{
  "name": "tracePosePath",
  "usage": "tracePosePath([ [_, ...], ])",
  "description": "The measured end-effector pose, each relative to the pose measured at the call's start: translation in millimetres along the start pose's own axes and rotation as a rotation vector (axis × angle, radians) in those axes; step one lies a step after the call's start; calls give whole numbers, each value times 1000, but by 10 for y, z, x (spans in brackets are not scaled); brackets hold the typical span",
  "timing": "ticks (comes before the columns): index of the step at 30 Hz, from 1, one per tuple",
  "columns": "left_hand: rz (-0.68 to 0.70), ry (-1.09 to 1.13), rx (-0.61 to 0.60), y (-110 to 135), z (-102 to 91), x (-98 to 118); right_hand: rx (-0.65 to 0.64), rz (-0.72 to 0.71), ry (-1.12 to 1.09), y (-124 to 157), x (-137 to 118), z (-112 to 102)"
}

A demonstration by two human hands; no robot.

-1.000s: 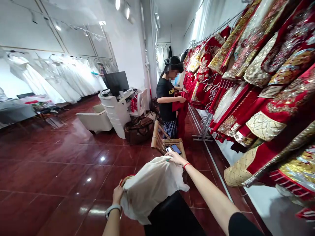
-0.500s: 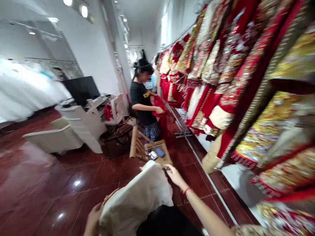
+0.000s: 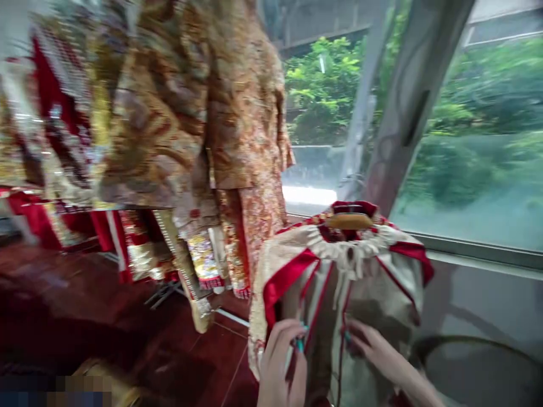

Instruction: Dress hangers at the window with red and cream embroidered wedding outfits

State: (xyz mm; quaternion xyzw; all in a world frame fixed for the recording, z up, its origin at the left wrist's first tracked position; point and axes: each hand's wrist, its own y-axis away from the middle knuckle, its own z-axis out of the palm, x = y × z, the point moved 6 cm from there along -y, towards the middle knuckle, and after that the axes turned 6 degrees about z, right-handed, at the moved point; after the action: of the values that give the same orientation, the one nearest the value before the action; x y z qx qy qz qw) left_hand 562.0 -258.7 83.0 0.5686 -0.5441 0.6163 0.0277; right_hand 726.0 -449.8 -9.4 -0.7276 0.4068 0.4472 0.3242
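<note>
- Since half a second ago the view has swung away from the shop aisle and the person in black; both hands have left the white cloth bundle and now work on a hanging garment in front of a window.
- Centre right, a cream fabric garment with red trim (image 3: 382,271) hangs on a light wooden hanger (image 3: 350,220), its gathered collar bunched just under the hanger bar.
- At the bottom edge, the left hand (image 3: 282,364) has its fingers curled shut around the garment's red-trimmed front edge.
- Just to its right, the right hand (image 3: 375,350) lies with its fingertips against the garment's front panel; blur hides whether they pinch the cloth or only touch it.
- Both hands are near each other, low on the garment's front opening.
- To the left, heavy gold-and-red embroidered robes (image 3: 190,113) hang in a row, the nearest just beside the garment.
- Behind, a large glass window (image 3: 475,147) with a slanted grey frame post (image 3: 407,96) shows green trees outside.
- Below left, glossy dark red floor tiles (image 3: 63,294) show.
- Everything is motion-blurred.
</note>
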Motion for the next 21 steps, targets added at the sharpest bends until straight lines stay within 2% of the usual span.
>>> tracePosePath([
  [2, -30, 41, -176, -335, 748, 207, 180, 5, -54, -102, -130, -533],
  [4, -161, 5, -215, -661, 1264, 205, 270, -42, -98, -280, -321, -794],
  [6, -268, -137, -172, -925, 1587, 94, 318, -81, -115, -481, -476, -881],
  [8, -291, -281, -99, -1069, 1770, -13, 250, -131, -162, -651, -580, -847],
  [10, -244, -298, -36, -1039, 1863, -82, 131, -169, -247, -746, -630, -794],
  [12, -167, -208, -11, -800, 1887, -138, 39, -170, -325, -771, -630, -783],
  [14, -119, -132, -15, -369, 1863, -222, -13, -156, -356, -758, -605, -802],
  [18, -215, -157, -39, 708, 1814, -499, -114, -138, -393, -717, -578, -777],
  [21, -222, -162, -148, 1265, 1878, -552, -141, -75, -549, -737, -586, -714],
])
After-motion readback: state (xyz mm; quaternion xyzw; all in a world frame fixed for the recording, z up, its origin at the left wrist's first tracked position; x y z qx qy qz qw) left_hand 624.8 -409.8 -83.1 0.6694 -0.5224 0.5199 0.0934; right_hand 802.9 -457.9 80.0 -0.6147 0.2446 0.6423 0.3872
